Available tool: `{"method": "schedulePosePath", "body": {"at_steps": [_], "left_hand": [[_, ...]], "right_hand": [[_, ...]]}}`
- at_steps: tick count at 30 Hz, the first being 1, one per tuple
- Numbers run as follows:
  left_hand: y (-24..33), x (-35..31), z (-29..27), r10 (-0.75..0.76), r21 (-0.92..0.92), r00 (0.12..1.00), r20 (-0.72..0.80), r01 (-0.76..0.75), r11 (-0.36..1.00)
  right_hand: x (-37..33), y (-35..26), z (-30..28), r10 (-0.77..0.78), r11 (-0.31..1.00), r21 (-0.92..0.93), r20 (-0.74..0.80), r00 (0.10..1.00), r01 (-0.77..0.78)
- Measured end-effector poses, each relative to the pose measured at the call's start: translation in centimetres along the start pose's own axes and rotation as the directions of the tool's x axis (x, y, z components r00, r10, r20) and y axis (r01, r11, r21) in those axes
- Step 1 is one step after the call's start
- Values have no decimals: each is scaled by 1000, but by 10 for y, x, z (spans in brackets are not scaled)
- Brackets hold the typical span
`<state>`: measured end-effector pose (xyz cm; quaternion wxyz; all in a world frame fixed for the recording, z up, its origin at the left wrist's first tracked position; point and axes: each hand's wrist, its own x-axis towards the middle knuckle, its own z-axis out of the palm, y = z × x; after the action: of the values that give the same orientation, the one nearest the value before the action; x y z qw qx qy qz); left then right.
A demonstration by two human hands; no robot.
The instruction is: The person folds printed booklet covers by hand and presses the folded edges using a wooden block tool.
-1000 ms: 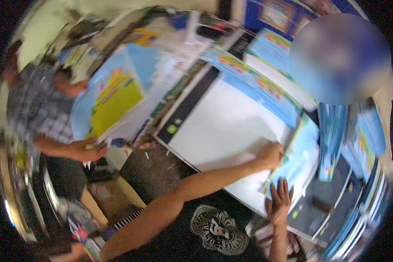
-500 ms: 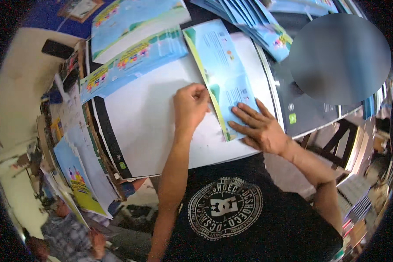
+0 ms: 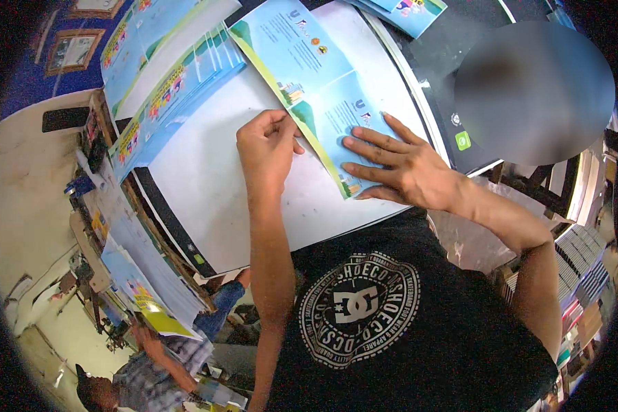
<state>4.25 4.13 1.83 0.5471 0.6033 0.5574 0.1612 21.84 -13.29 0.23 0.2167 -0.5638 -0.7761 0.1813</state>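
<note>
A folded light-blue printed sheet with a green edge and a crosswise crease lies slanted on the white work board. My right hand is flat on its near end, fingers spread. Beside the sheet's left edge, close to the crease, my left hand is closed with its fingers curled in. Whatever those fingers may hold is hidden. Left of the sheet, a fanned stack of matching printed sheets rests on the board.
More blue prints lie at the far left, with others at the far right. A black board adjoins the white one. Papers are piled lower left, near a person in a checked shirt. A blurred round patch covers the upper right.
The whole view has shifted and tilted, so the sheet and both hands appear farther left and slightly higher. My right hand stays flat on the sheet; my left stays curled at its edge.
</note>
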Motion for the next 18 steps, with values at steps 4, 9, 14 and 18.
{"method": "schedulePosePath", "body": {"at_steps": [4, 9, 14, 18], "left_hand": [[2, 1, -1, -14, 21, 1000, -5, 14, 1000], [3, 0, -1, -10, 5, 1000, -3, 10, 1000], [5, 1, -11, -47, -66, 997, 59, 51, 997], [0, 2, -21, -49, -207, 990, 129, 75, 975]], "right_hand": [[1, -1, 1, 5, 1000, -6, 16, 1000, -5], [0, 0, 1, 11, 1000, 1, 20, 1000, -11], [3, -3, -2, 28, 999, 19, 6, 1000, -28], [3, -3, -2, 23, 1000, 18, 6, 1000, -23]]}}
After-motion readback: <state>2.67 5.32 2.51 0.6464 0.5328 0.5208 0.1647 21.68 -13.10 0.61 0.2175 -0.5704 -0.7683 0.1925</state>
